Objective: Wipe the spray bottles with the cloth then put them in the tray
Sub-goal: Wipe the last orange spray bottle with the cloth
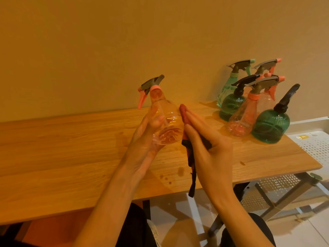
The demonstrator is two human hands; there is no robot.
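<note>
Bottle held above the table, cloth pressed to its side

Clear orange-tinted plastic spray bottle [165, 120] with a grey trigger head and coral nozzle is held tilted above the light wooden table [62, 148], base toward the camera. The left hand [147, 138] grips its lower body, fingers curled round it. The right hand [208, 139], fingers straight and together, presses a dark red and black cloth [184, 118] against the bottle's right side; the cloth's tail hangs below the palm. Six more spray bottles [252, 102] stand clustered at the table's far right, beside a white perforated plastic tray [315, 145].
</note>
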